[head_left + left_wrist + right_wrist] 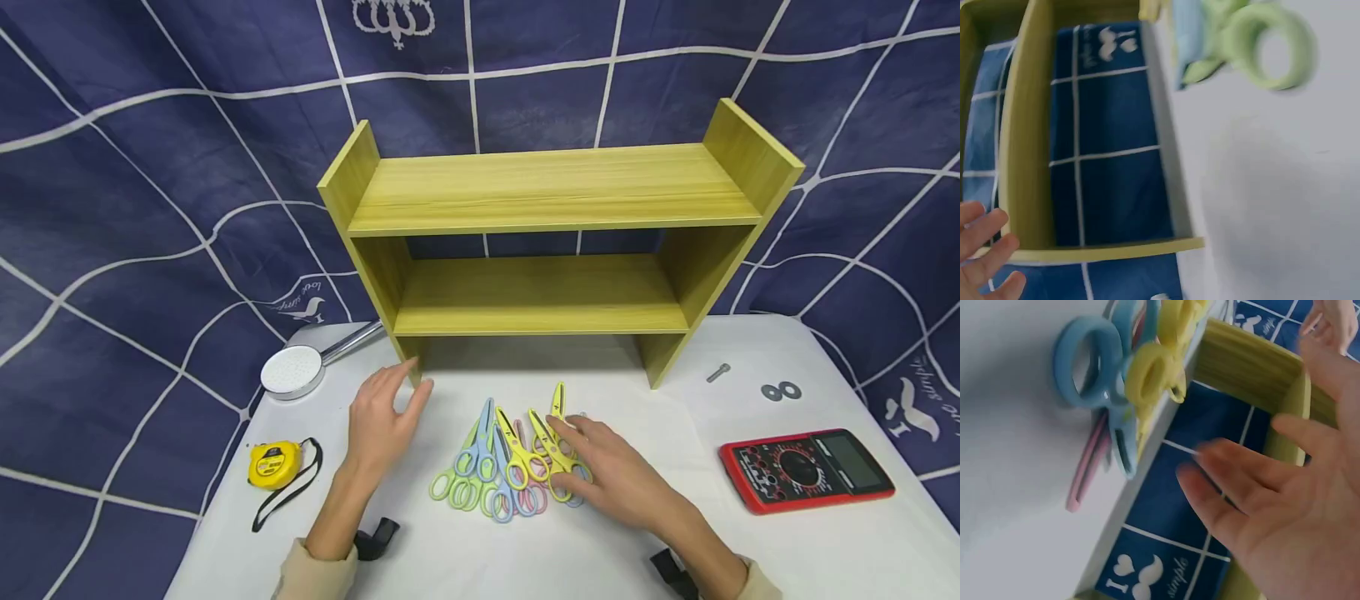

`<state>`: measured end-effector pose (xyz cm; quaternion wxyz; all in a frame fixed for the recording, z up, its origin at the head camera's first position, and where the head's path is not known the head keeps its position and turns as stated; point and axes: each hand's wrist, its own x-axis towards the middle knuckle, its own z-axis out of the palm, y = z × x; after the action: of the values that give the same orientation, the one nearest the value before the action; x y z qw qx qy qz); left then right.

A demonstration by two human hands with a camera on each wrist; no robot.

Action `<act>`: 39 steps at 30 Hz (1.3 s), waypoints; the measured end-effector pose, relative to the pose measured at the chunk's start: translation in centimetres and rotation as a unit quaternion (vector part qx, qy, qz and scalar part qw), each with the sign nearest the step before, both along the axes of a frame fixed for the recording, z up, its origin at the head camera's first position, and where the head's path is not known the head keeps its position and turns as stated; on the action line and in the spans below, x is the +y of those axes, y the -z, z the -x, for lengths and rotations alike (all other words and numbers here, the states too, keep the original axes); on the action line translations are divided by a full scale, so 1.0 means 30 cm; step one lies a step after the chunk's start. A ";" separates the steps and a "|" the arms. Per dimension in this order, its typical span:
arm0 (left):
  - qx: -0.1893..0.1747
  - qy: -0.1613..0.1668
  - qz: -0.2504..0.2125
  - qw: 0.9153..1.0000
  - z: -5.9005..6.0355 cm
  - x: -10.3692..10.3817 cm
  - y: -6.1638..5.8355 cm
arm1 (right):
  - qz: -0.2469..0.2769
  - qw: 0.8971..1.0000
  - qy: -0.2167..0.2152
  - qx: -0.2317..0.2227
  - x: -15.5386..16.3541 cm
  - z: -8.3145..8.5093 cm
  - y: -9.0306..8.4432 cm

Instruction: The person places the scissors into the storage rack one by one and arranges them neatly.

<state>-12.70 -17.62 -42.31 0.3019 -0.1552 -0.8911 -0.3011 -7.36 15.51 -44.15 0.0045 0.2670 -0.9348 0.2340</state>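
Observation:
A fanned pile of scissors lies on the white table in the head view: yellow scissors, blue scissors, green scissors and some pink ones partly hidden beneath. My right hand hovers at the pile's right side, overlapping the yellow pair there. In the right wrist view its fingers are relaxed and spread, with nothing between them, beside blue scissors. My left hand is raised left of the pile near the shelf's left leg, thumb and fingers apart and holding nothing. Its fingers show at the left wrist view's edge.
A two-tier wooden shelf stands behind the pile. To the left are a shower head and a yellow tape measure with a black strap. On the right lie a red multimeter, a bolt and two washers.

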 end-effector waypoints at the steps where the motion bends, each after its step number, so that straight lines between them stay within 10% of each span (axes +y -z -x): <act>1: 0.013 -0.013 -0.034 0.999 0.010 -0.004 -0.006 | -0.004 1.000 -0.007 -0.017 -0.002 -0.001 0.006; 7: -0.010 -0.046 -0.194 0.980 0.064 -0.021 -0.045 | -0.025 0.996 -0.050 -0.071 -0.005 -0.010 0.054; 18: -0.109 -0.035 -0.407 0.906 0.187 0.000 -0.090 | -0.033 0.997 -0.073 -0.020 -0.026 -0.024 0.101; 26: -0.079 -0.065 -0.403 0.910 0.137 0.047 -0.169 | -0.008 0.997 -0.074 -0.003 -0.040 -0.031 0.105; 32: -0.068 -0.066 -0.406 0.909 0.140 0.051 -0.157 | 0.042 0.994 -0.089 0.037 -0.049 -0.037 0.076; 39: -0.068 -0.042 -0.440 0.894 0.166 0.049 -0.133 | 0.120 0.976 -0.119 0.138 -0.100 -0.028 -0.133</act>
<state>-17.68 -16.16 -38.32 0.2906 0.0517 -0.6915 -0.6593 -6.51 12.50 -40.17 0.1379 0.4041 -0.8514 0.3046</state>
